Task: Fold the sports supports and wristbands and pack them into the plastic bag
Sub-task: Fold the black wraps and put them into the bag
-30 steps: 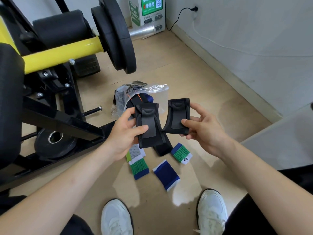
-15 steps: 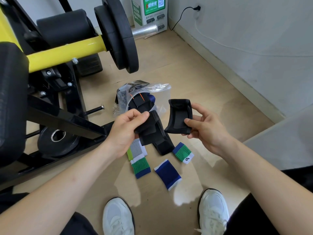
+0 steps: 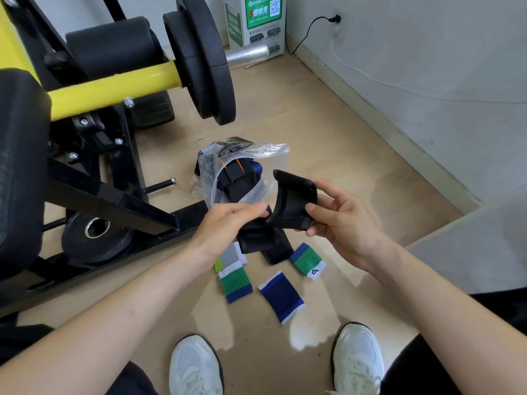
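L hand (image 3: 225, 226) pinches support (image 3: 293, 201) end; R hand (image 3: 342, 223) grips other end, fingers (image 3: 330, 186) curled.

Black support (image 3: 258, 242): upper end hidden behind the left hand (image 3: 225, 226); whether it joins the black pad (image 3: 293, 201) in the right hand (image 3: 342, 223) cannot be told. Grey wristband (image 3: 229, 256): top covered by hand and support. Bag (image 3: 273, 155) contents: dark shapes, indistinct through plastic. Shoes (image 3: 194, 366): cut off by lower edge. Green box (image 3: 256, 21): top cropped, small print illegible.

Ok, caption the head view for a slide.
Left hand and right hand hold a curled black sports support above four wristbands on the floor, near the part-filled plastic bag.
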A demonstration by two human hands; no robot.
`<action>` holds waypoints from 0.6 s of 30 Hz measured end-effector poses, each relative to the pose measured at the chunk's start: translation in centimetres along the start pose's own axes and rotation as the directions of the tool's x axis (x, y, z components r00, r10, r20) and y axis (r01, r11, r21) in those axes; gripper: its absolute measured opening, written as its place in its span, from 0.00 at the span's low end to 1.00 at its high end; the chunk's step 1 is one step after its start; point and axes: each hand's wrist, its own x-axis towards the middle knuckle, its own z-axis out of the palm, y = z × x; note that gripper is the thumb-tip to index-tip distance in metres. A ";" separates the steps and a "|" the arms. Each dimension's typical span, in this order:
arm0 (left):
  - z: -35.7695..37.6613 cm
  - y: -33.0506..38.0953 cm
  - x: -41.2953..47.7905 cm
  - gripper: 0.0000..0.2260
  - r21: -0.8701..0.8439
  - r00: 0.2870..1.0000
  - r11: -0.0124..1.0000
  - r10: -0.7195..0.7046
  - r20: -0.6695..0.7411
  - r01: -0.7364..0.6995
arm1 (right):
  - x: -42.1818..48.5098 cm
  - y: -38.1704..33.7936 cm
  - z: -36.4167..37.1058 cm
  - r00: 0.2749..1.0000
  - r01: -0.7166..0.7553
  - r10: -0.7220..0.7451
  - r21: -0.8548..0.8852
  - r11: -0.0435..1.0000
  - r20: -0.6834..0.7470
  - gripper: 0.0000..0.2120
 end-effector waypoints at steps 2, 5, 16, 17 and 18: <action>0.3 -0.1 0.0 0.07 0.005 0.999 0.999 0.035 0.034 -0.035 | -0.1 0.1 0.3 1.000 0.015 -0.015 0.002 1.000 0.027 0.18; 0.1 -0.4 0.4 0.07 -0.006 0.996 0.996 0.085 -0.035 -0.085 | -0.2 -0.2 0.5 1.000 -0.008 0.007 0.057 0.998 0.029 0.19; 0.2 -0.6 0.6 0.14 -0.089 0.987 0.984 0.147 -0.061 -0.152 | -0.5 0.6 0.8 0.995 0.087 -0.095 -0.218 0.972 -0.027 0.14; 0.1 -0.8 0.6 0.14 -0.067 0.983 0.983 0.168 -0.076 -0.173 | -0.4 0.6 0.7 0.997 0.067 -0.075 -0.227 0.972 -0.027 0.17; 0.1 -1.0 0.6 0.14 -0.048 0.978 0.981 0.185 -0.094 -0.190 | -0.3 0.5 0.6 0.998 0.043 -0.052 -0.231 0.972 -0.031 0.19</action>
